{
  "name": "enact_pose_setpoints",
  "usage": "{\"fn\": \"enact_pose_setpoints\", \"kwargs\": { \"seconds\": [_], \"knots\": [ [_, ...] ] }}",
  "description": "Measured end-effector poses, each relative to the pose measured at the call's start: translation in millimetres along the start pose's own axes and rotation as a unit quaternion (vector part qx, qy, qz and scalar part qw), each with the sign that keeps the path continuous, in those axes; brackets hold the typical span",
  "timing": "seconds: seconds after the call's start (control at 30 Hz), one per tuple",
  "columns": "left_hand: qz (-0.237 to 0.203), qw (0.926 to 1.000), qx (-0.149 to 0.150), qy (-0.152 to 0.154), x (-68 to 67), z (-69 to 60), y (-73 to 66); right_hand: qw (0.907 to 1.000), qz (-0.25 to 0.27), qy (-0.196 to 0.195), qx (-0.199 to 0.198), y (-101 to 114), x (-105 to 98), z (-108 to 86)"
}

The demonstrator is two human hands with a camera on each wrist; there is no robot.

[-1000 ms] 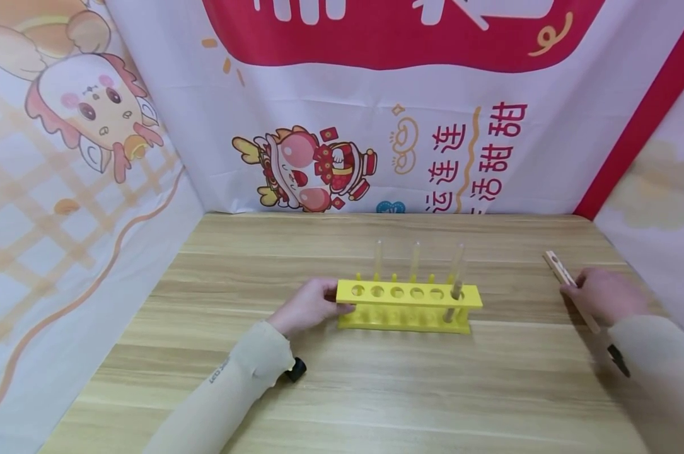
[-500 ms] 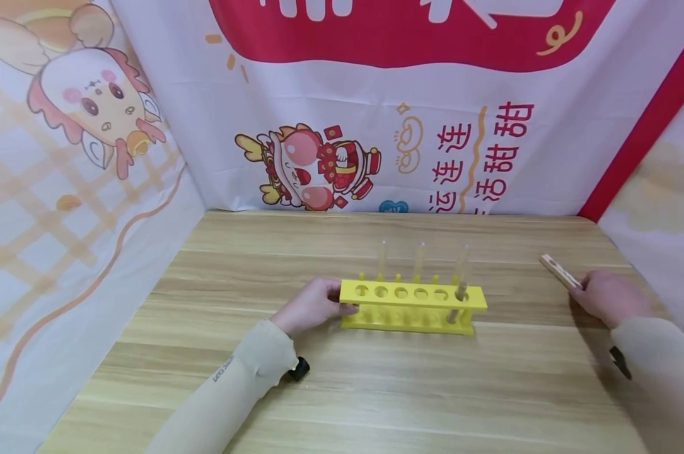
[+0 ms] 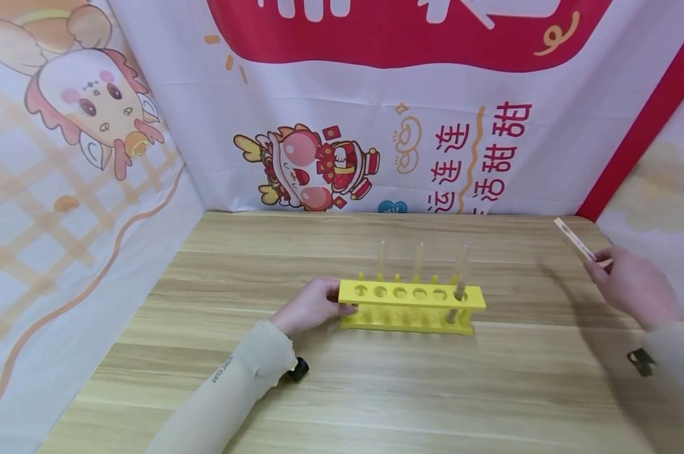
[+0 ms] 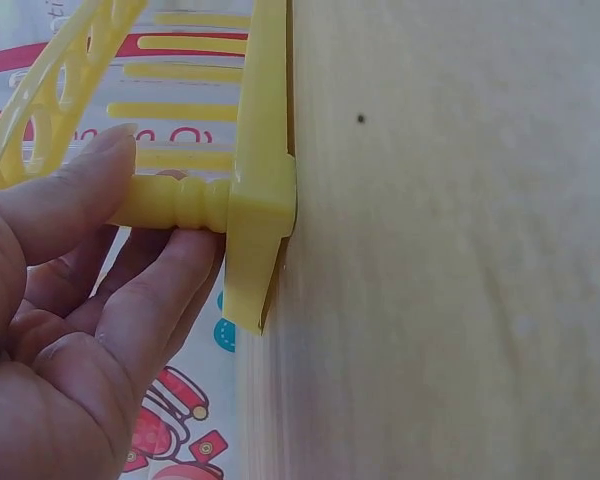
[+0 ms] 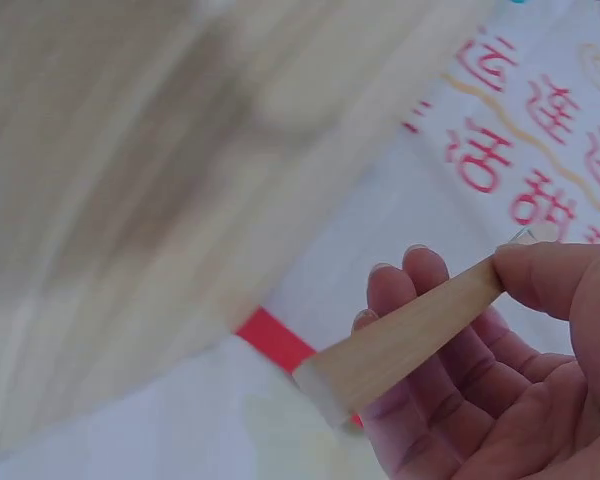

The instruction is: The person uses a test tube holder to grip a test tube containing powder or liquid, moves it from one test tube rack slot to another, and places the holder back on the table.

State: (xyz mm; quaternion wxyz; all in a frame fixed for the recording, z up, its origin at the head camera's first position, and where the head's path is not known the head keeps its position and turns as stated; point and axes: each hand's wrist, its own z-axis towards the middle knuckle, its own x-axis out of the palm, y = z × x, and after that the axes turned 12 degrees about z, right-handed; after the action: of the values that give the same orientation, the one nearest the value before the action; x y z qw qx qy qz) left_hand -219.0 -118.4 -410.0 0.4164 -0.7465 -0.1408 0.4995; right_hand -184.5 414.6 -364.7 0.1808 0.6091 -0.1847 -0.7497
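Observation:
My left hand (image 3: 310, 306) grips the left end of a yellow test tube rack (image 3: 410, 294) standing on the table. In the left wrist view, the thumb and fingers (image 4: 165, 290) close around its ridged end post (image 4: 175, 203). Clear test tubes (image 3: 382, 258) stand along the back of the rack. A tube with a greyish lower part (image 3: 460, 289) leans through the rightmost hole. Off to the right, my right hand (image 3: 633, 285) pinches a wooden test tube clamp (image 3: 572, 238) above the table; the right wrist view shows the clamp (image 5: 410, 338) held between thumb and fingers.
The wood-grain table (image 3: 398, 391) meets a printed cloth backdrop (image 3: 205, 113) at the back. More cloth hangs along the left and right sides, the right one close to my right hand.
My right hand has lifted the wooden clamp off the table and moved it right and farther back. My left hand and the rack have stayed in place.

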Motion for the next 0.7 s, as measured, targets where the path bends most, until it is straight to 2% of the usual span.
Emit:
{"fn": "enact_pose_setpoints", "kwargs": {
  "seconds": [0.13, 0.37, 0.57, 0.7],
  "knots": [
    [-0.001, 1.0, 0.0, 0.001, 0.2, 0.3, 0.6, 0.9997, 0.005, -0.012, -0.019, 20.8, -7.0, -3.1],
    [-0.003, 1.0, -0.006, 0.003, -0.2, -0.4, 0.7, 0.9965, -0.001, -0.028, -0.079, 53.8, -10.0, -10.2],
    [-0.001, 1.0, -0.001, 0.005, -0.1, -0.1, 1.0, 0.9863, 0.002, -0.077, -0.146, 81.7, -8.6, -19.4],
    [0.001, 1.0, -0.002, 0.005, 0.0, -0.2, 0.6, 0.9796, 0.007, -0.102, -0.173, 102.5, -7.6, -26.2]
  ]
}}
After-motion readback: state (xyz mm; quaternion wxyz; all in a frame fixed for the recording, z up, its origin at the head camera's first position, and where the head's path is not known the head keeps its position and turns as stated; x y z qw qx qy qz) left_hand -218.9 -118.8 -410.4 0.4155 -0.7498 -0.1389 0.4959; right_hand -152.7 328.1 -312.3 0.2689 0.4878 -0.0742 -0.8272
